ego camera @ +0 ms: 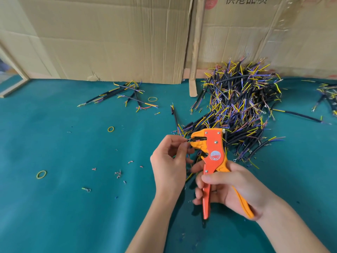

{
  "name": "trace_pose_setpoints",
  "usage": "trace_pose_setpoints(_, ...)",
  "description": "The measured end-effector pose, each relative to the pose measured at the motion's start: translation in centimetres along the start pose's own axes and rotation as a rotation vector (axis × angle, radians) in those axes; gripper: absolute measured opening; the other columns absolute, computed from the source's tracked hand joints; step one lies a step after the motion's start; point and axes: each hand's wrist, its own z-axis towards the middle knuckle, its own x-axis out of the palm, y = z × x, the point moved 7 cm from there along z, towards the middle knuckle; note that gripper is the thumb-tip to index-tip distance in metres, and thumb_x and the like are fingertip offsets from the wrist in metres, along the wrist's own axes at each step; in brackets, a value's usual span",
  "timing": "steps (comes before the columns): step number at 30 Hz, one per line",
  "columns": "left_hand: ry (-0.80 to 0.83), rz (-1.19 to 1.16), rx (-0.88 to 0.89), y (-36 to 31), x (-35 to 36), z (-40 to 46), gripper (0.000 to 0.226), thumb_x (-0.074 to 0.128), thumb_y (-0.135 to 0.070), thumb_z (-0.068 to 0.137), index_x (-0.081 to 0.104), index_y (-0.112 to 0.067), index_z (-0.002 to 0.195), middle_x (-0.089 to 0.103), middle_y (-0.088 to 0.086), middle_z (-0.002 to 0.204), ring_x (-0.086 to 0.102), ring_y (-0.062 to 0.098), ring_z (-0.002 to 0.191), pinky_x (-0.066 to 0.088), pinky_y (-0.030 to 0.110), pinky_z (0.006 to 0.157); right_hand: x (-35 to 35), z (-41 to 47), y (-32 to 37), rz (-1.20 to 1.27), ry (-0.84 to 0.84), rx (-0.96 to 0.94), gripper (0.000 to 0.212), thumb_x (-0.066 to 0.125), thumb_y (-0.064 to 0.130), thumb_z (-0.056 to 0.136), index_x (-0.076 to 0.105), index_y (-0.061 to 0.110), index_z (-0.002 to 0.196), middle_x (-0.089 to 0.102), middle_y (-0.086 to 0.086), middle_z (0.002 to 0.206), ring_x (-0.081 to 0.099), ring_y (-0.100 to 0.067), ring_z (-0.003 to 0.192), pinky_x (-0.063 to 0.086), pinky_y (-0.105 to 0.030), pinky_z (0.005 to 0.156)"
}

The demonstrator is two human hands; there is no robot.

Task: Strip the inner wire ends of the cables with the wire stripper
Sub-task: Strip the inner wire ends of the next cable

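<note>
An orange and yellow wire stripper [212, 154] stands upright over the green table, its jaws pointing left. My right hand [229, 187] grips its two handles. My left hand [169, 161] pinches a thin inner wire [188, 140] whose end lies in the stripper's jaws. The black cable [189, 177] that the wire belongs to hangs down behind my left hand, mostly hidden. A big pile of black cables [237, 106] with yellow, blue and purple inner wires lies just behind the stripper.
A smaller group of cables [124, 95] lies at the back middle, and more cables [328, 97] at the right edge. Yellow rubber bands [41, 174] and bits of stripped insulation [118, 173] dot the green table cover [73, 207]. Cardboard sheets [109, 37] stand along the back.
</note>
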Motion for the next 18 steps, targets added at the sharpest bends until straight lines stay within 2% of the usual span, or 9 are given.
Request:
trace_pose_setpoints(5,0.007,-0.036,-0.025,0.12,0.14,0.07,0.020,0.065,0.004,0.091,0.069,-0.013,0.082,0.072,0.001,0.070,0.072,0.019,0.067,0.054,0.023,0.055,0.01,0.03,-0.02,-0.021,0.037,0.009,0.028,0.082,0.016,0.079,0.063,0.003,0.095,0.053,-0.020,0.078,0.057,-0.035,0.066,0.055,-0.051,0.067)
trace_pose_setpoints(10,0.051,0.006,-0.025,0.12,0.46,-0.04,0.019,0.069,0.002,0.089,0.073,-0.015,0.081,0.073,-0.001,0.069,0.071,0.017,0.067,0.055,0.022,0.056,-0.32,0.12,0.08,-0.025,0.022,-0.003,0.036,0.085,0.026,0.079,0.057,0.006,0.089,0.050,-0.018,0.074,0.053,-0.032,0.061,0.054,-0.047,0.061)
trace_pose_setpoints(18,0.054,0.065,-0.004,-0.09,0.43,-0.08,0.020,0.069,0.003,0.087,0.075,-0.016,0.082,0.073,-0.006,0.068,0.068,0.010,0.062,0.054,0.020,0.056,-0.49,-0.04,0.11,-0.047,0.000,0.015,0.022,0.078,0.019,0.082,0.059,0.006,0.085,0.048,-0.017,0.071,0.051,-0.030,0.057,0.052,-0.044,0.057)
